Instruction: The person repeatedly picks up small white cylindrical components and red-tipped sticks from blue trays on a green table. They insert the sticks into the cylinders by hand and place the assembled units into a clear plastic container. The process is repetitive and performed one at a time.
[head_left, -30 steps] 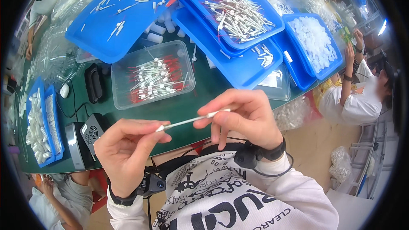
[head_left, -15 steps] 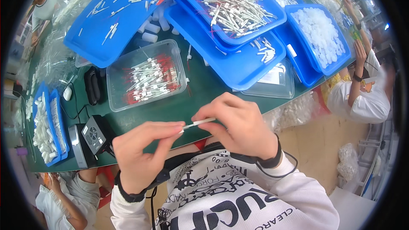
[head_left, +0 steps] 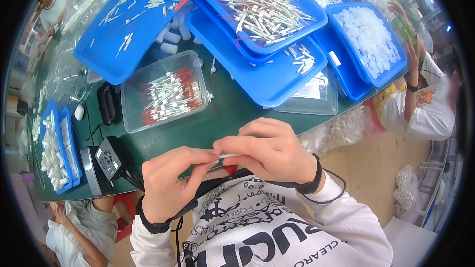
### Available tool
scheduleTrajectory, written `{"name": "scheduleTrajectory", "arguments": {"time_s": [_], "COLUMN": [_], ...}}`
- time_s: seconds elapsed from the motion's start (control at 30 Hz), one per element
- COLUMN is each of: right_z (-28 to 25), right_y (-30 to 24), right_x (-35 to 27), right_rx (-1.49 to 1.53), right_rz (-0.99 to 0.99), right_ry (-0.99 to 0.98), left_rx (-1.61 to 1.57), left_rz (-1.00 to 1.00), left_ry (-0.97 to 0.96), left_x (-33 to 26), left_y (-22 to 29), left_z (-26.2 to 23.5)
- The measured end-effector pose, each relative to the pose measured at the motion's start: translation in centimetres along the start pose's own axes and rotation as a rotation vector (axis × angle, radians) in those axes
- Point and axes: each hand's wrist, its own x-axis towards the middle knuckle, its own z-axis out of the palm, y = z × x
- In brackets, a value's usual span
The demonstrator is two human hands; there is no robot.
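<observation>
While both hands meet at lower centre, the thin white tube [head_left: 228, 155] lies left-right, pinched between left hand [head_left: 170, 183] fingertips and right hand [head_left: 272, 151] fingers (mostly hidden).

I count two hands of mine, the left hand [head_left: 170, 188] and the right hand [head_left: 269, 151], with one thin white tube [head_left: 228, 155] between them. On the green table [head_left: 217, 118] I see two clear plastic containers [head_left: 163, 91] and two other persons [head_left: 420, 104] nearby.
</observation>
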Motion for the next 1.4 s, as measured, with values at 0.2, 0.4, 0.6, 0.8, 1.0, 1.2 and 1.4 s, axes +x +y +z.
{"name": "scheduleTrajectory", "arguments": {"time_s": [0.2, 0.4, 0.6, 0.8, 1.0, 1.2, 1.4], "right_z": [-0.6, -4.3, -8.2, -6.6, -7.9, -7.6, -7.0], "right_y": [0.7, 6.2, 11.7, 16.6, 11.8, 12.0, 12.2], "right_x": [0.7, 3.6, 8.6, 10.6, 8.9, 0.4, 0.6], "right_rx": [-0.082, -0.197, -0.416, -0.695, -0.37, -0.781, -0.628], "right_rz": [0.064, 0.225, 0.315, 0.303, 0.383, 0.491, 0.766], "right_ry": [-0.091, 0.047, 0.187, 0.171, 0.372, 0.103, 0.04], "left_rx": [-0.092, 0.306, 0.451, 0.521, 0.508, 0.158, -0.193], "left_rz": [-0.074, 0.04, -0.101, -0.221, -0.098, -0.069, -0.205], "left_ry": [-0.025, 0.262, 0.168, 0.024, 0.189, 0.557, 0.583], "left_x": [1.1, 3.2, 4.2, 5.3, 4.7, 5.0, 3.3], "left_y": [-0.9, -4.6, -9.2, -8.6, -9.1, -7.6, -6.0], "left_z": [0.5, -0.7, -1.7, -2.1, -2.2, -2.0, -2.8]}}
